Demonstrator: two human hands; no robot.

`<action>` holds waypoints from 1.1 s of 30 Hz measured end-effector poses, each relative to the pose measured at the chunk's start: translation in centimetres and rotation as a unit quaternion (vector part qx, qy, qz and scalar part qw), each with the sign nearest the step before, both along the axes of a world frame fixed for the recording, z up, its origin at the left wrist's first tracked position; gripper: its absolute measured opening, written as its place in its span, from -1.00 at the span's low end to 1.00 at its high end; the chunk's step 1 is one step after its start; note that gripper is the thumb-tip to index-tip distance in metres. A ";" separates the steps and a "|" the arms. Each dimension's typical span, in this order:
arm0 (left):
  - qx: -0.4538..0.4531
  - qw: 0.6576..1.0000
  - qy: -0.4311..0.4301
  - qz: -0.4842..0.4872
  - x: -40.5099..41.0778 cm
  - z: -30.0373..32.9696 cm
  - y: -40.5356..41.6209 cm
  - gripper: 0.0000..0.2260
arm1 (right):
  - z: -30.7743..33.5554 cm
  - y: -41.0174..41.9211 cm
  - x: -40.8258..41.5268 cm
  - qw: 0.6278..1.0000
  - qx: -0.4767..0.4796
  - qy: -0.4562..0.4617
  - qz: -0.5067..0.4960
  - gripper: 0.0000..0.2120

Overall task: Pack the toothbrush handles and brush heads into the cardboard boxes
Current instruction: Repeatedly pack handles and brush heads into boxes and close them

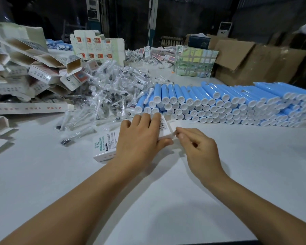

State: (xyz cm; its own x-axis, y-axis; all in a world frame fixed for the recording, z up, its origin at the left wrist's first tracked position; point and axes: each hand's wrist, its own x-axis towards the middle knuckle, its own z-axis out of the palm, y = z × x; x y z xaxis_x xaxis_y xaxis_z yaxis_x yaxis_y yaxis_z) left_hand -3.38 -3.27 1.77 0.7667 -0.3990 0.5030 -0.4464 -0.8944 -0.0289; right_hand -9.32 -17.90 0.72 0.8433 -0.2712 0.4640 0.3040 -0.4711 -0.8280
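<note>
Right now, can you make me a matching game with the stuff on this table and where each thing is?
Things:
1. stacked blue plastic toothbrush handles
2. heap of clear-wrapped brush heads
3. small white cardboard box
4. brown corrugated cartons

Places:
A. under the left hand
B. far right, at the back
C. middle, beside the open boxes
D. right, in a long row

Pairs: 1-D, 2-C, 3-A, 4-B

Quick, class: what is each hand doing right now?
Left hand: holds the box down on the table.
Right hand: pinches the box's end flap.
</note>
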 end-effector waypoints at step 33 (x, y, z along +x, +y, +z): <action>-0.070 0.996 -0.056 -0.027 -1.5 0.0 -1.2 -0.30 | 1.4 -1.2 0.9 0.961 0.261 0.011 -0.089 -0.88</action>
State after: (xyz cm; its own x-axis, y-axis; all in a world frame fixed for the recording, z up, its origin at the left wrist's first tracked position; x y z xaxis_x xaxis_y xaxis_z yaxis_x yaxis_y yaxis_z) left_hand -4.86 -4.44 1.74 0.6815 -0.3577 0.6384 -0.4951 -0.8678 0.0424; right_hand -8.40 -19.05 2.15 0.7701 -0.6027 0.2092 0.2374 -0.0337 -0.9708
